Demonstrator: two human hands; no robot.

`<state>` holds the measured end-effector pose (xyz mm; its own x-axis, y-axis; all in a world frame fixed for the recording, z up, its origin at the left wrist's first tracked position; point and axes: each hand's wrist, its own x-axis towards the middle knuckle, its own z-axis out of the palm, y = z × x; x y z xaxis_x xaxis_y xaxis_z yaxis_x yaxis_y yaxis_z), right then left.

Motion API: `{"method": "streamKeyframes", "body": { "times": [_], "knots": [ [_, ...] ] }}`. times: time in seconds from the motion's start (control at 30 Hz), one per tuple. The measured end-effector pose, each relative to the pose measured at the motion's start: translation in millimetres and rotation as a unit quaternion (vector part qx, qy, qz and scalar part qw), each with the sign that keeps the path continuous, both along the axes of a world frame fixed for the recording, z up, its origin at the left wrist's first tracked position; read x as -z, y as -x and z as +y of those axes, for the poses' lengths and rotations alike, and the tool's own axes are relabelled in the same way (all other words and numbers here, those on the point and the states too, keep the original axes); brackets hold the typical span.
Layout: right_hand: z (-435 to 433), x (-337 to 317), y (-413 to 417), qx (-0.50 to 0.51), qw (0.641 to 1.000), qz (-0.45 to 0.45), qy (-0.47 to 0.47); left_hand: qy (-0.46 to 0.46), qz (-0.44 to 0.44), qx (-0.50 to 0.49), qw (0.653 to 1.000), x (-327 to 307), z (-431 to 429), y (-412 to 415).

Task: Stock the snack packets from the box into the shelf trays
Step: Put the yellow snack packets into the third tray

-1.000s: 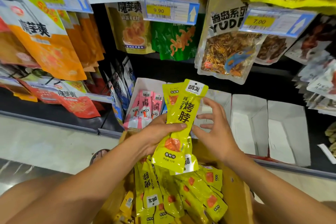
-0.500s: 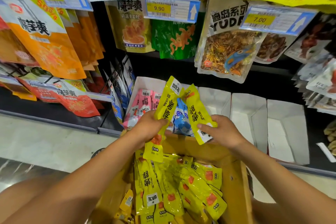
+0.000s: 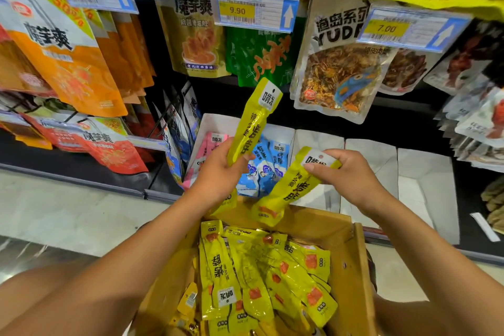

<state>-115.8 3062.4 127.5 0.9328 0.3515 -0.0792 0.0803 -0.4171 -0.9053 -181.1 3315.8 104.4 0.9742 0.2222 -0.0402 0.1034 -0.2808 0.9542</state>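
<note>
Hands apart, one packet each! The left hand wraps the lower half of a yellow packet, its tip angled up toward the shelf. The right hand pinches the white top of a second yellow packet, tail dangling over the far wall of the box. Inside, a heap of yellow packets, too tangled to count. Behind: pink packets in one tray, blue packets in the next, then three white trays showing bare bottoms.
</note>
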Motion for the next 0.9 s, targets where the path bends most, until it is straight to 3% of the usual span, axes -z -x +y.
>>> {"method": "streamKeyframes", "body": {
  "times": [0.17, 0.33, 0.6, 0.9],
  "knots": [
    [9, -4, 3, 0.045, 0.986, 0.094, -0.127, 0.059, 0.06, 0.046, 0.995, 9, -18, 4],
    [16, -4, -4, 0.073, 0.973, 0.113, -0.187, 0.112, 0.101, 0.107, 0.983, 6, -25, 9],
    [26, 1, -11, 0.16, 0.965, 0.036, -0.206, 0.113, 0.161, 0.113, 0.974, 19, -35, 9],
    [32, 8, -8, 0.152, 0.954, 0.129, -0.223, 0.127, 0.138, 0.035, 0.982, 31, -41, 3]
  ]
}}
